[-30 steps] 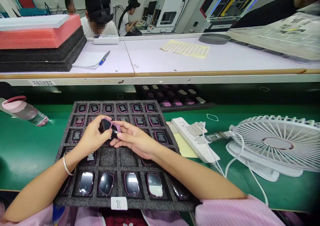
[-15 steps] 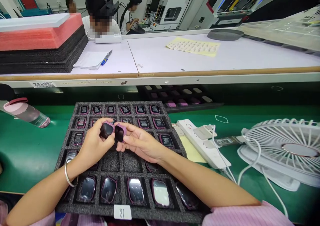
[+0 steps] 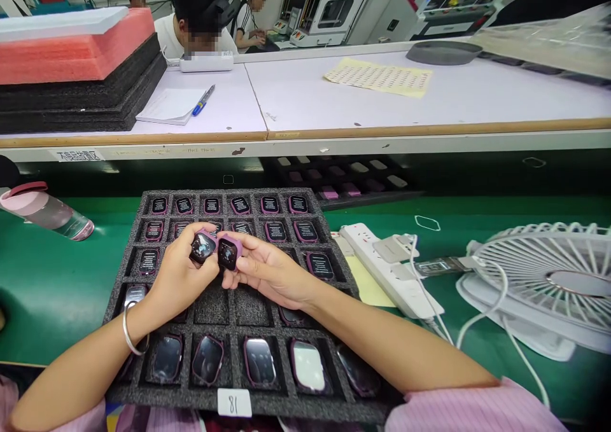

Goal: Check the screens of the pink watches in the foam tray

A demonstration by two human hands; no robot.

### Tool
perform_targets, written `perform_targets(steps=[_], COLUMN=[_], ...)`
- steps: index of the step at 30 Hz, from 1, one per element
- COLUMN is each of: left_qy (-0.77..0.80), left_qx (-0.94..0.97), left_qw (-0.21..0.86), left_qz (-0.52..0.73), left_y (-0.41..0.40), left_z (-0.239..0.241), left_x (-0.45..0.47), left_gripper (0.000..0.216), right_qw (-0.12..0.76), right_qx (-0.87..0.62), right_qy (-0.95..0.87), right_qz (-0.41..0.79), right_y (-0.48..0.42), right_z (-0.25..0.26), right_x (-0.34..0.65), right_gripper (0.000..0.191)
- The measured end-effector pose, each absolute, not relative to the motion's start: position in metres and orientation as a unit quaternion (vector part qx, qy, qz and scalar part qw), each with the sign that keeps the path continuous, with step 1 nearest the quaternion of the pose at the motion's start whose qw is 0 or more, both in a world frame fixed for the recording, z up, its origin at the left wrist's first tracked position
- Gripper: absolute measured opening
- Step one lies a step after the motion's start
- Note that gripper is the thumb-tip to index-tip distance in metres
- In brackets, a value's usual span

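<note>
A black foam tray with a grid of pockets lies on the green mat in front of me. Several pockets hold small pink-rimmed watch bodies; the far rows lie label side up, the near row screen side up. My left hand pinches one watch body over the tray's middle. My right hand holds a second watch body right beside it, the two pieces side by side. A silver bangle circles my left wrist.
A white power strip and a white desk fan with cables sit right of the tray. A pink-capped bottle lies at left. Another tray rests under the shelf. Stacked foam sheets and people are beyond the white bench.
The two watch bodies were overlapped a second ago; now they are apart and side by side, turned so their faces show. Both hands stayed over the tray's middle.
</note>
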State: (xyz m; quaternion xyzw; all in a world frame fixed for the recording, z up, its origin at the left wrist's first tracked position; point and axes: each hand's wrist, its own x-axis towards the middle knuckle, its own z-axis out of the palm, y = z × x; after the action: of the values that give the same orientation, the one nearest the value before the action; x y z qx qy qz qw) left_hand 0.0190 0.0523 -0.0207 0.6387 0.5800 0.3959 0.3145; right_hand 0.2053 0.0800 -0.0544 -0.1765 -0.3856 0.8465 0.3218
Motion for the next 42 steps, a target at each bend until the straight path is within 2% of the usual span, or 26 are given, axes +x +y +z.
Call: perform_targets(steps=[6,11,17,42], left_qy=[0.574,0.572,0.569,0.569], left_qx=[0.651,0.644,0.652,0.636], left_qw=[0.289,0.312,0.293,0.327], left_qz=[0.404,0.401,0.407,0.407], left_y=[0.0522,0.0521,0.0516,0.0527], left_z=[-0.0217,-0.0197,-0.019,-0.0206], left_x=[0.018,0.0188,0.0192,0.0203], left_gripper=[0.033,0.036,0.034,0.035], right_qw=[0.328,0.35,0.34,0.352], right_qx=[-0.171,-0.162,-0.166,-0.169], right_qy=[-0.401,-0.397,-0.414,-0.412], right_qz=[0.838,0.833,0.828,0.823], right_y=[0.081,0.0806,0.0805,0.0798], right_z=[-0.0555,-0.0532,-0.0525,-0.0511], right_x=[0.2058,0.207,0.2079,0.2067], right_gripper=[0.066,0.062,0.064,0.061])
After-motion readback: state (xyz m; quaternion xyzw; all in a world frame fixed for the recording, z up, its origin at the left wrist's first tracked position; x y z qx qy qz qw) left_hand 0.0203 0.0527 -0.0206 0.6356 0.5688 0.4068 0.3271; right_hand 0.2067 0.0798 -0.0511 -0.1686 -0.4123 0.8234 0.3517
